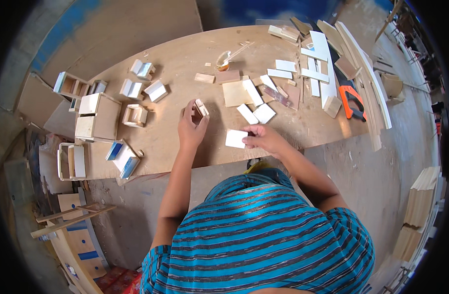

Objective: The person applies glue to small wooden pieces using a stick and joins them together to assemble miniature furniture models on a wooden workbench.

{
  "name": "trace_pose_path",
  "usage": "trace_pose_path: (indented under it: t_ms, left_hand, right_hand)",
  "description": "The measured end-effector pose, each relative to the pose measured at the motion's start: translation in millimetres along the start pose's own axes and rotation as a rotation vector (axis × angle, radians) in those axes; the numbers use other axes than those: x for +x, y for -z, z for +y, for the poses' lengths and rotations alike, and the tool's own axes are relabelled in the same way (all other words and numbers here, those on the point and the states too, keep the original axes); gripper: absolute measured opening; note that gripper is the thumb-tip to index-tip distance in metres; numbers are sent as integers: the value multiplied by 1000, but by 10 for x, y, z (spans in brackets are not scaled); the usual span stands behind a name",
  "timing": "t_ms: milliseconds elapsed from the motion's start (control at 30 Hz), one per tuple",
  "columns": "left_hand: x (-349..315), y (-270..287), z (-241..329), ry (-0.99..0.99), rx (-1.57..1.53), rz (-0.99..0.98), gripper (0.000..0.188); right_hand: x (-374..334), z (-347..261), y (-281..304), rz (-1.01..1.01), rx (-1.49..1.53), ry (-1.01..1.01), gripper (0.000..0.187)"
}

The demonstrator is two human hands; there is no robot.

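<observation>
My left hand is closed around a small wooden block piece, held just over the table by its sides. In my right hand a flat white rectangular panel is pinched between thumb and fingers at its right edge. The two held pieces are apart from each other. Beyond my right hand lie several loose white panels and a pale square wooden board. Left of my left hand stand several small assembled pieces like miniature chairs, among them a white-faced one and an open wooden box.
A handsaw with an orange handle lies at the table's right end beside long wood strips. A small cup with a stick stands at the back. Larger wooden boxes crowd the left end of the table.
</observation>
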State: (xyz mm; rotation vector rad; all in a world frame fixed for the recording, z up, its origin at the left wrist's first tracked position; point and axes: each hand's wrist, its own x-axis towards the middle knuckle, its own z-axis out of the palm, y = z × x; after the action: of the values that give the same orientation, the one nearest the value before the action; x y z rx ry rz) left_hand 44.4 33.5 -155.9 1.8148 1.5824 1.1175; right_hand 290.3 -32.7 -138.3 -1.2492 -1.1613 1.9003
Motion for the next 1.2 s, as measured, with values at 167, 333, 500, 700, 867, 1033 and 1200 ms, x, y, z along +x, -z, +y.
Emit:
trace_pose_path:
  t_ms: [167, 333, 500, 700, 867, 1033, 1200]
  left_hand:
    - [252, -216, 313, 44, 5, -70, 58]
    - [135, -269, 438, 78, -13, 90, 63]
    - [-215, -276, 1161, -373, 151, -378, 77]
    - [-302, -402, 1213, 66, 136, -624, 64]
    - [-346, -349, 725, 180, -183, -363, 52]
    - [-242, -308, 776, 432, -566, -445, 46]
    - [-221, -279, 846, 503, -802, -516, 45]
  right_hand:
    - [-266, 107, 358, 95, 59, -12, 43]
    - [-393, -79, 759, 126, -132, -36, 32]
    - [-290, -119, 848, 10, -73, -1, 28]
    - [-144, -230, 721, -159, -585, 124, 23]
    - [-42, -306, 824, 73, -910, 572, 18]
    - [29, -408, 783, 173, -1360, 671, 43]
    - [104, -321, 844, 252, -1327, 589, 38]
